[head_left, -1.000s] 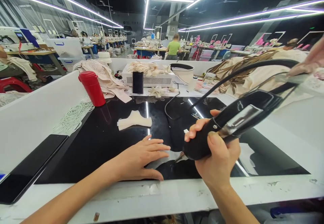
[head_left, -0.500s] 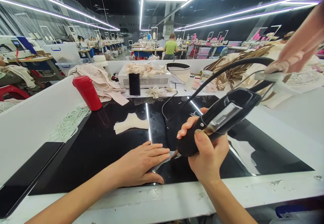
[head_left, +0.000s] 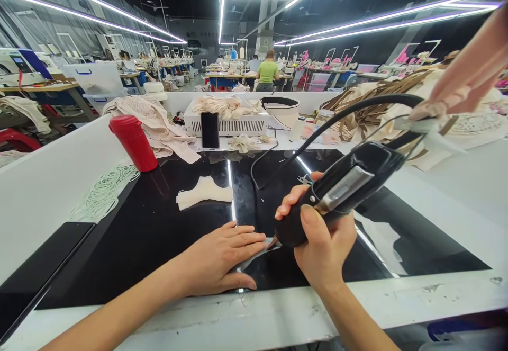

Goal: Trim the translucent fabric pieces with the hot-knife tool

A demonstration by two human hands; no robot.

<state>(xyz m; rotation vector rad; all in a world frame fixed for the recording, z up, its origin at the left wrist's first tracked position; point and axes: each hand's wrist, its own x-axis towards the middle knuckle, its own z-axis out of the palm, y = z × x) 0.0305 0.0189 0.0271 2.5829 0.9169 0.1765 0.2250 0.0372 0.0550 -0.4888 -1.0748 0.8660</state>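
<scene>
My right hand (head_left: 327,245) is wrapped round a black corded hot knife (head_left: 345,187), with the thumb on its near side. The tool has a silvery metal strip along its body and a copper-coloured tip pointing down and left. That tip meets the edge of a thin, pale translucent piece (head_left: 257,253) on the glossy black board (head_left: 143,255). Pressing flat on the same piece is my left hand (head_left: 226,258), fingers stretched out and covering most of it. A stack of cream shaped fabric pieces (head_left: 204,193) lies beyond my left hand.
A red flask (head_left: 134,143), pale green cord (head_left: 101,195) and a large black phone (head_left: 39,274) are at the left. A smaller phone (head_left: 210,130) leans at the back. The tool's cable (head_left: 313,134) loops over the board. Pale scraps (head_left: 379,237) lie at right.
The view has shifted slightly. Both hands keep their hold, and the hot knife has moved only a little, its tip now showing more plainly against the pale piece's edge.
</scene>
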